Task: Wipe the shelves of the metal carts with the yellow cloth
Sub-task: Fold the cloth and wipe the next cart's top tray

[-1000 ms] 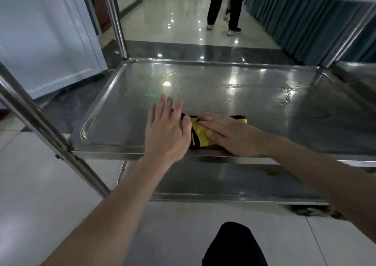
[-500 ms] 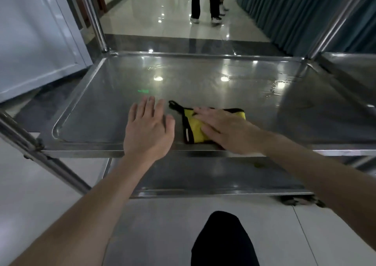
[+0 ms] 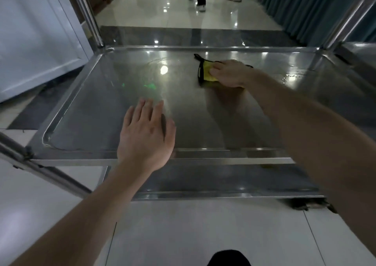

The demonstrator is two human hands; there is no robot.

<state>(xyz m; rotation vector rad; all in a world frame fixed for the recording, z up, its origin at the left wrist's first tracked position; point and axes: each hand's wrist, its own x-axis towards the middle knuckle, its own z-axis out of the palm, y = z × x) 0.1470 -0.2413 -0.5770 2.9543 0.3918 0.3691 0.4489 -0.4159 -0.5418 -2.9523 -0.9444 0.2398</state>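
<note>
Fingers straight: left hand over shelf, right hand covering most of yellow cloth.

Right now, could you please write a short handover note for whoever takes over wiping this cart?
Left hand: open, flat at the near edge of the shelf.
Right hand: flat, pressing the yellow cloth onto that shelf's far half.
Done: wiping is under way here; coverage unclear.
Left: the water streaks at far right, then the lower shelf.
</note>
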